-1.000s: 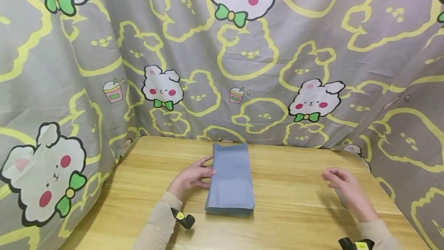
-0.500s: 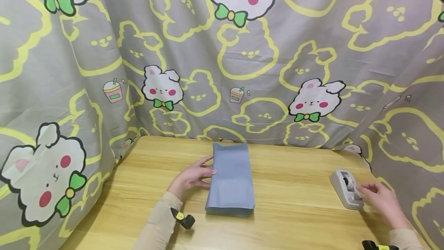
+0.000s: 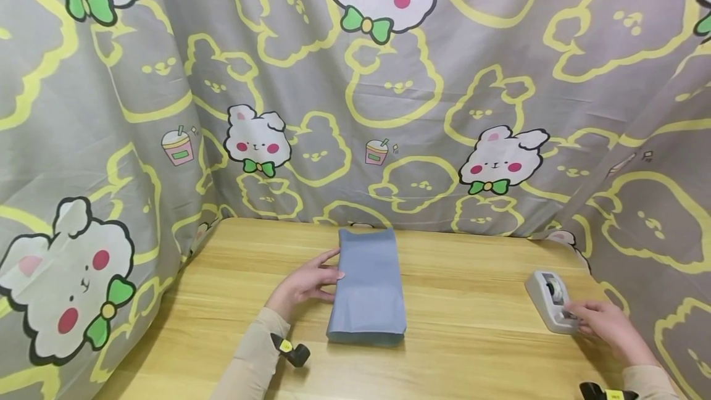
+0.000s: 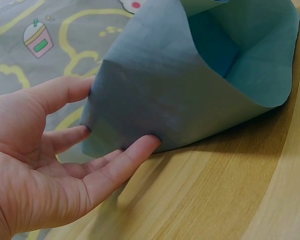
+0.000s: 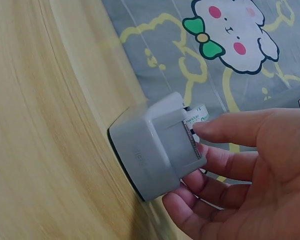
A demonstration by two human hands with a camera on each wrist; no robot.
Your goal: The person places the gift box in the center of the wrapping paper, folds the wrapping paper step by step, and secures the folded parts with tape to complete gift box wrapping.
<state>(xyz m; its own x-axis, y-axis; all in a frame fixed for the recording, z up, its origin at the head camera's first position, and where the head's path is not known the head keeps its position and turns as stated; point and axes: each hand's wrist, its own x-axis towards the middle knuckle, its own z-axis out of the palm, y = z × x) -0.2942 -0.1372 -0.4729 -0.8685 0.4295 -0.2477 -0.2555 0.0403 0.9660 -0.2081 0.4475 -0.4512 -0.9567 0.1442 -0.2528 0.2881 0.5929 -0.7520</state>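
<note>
A folded blue-grey paper piece (image 3: 369,289), open like a bag mouth at its near end, stands on the table. My left hand (image 3: 308,279) touches its left side with spread fingertips, as the left wrist view also shows for the paper (image 4: 145,85). At the right, my right hand (image 3: 605,324) is at the front end of a grey tape dispenser (image 3: 547,307). Thumb and forefinger pinch the tape end by the toothed cutter in the right wrist view, where the dispenser (image 5: 145,155) sits on the table; the pinched bit is mostly hidden by the fingers.
The wooden table (image 3: 455,326) carries both things, with a stretch of wood between them. A grey curtain (image 3: 311,79) with rabbit prints hangs at the back and both sides. A black wrist device (image 3: 291,350) sits on the left sleeve.
My right hand has moved right and down from above the dispenser, uncovering it, then closed in on its front end. My left hand and the paper have stayed in place.
</note>
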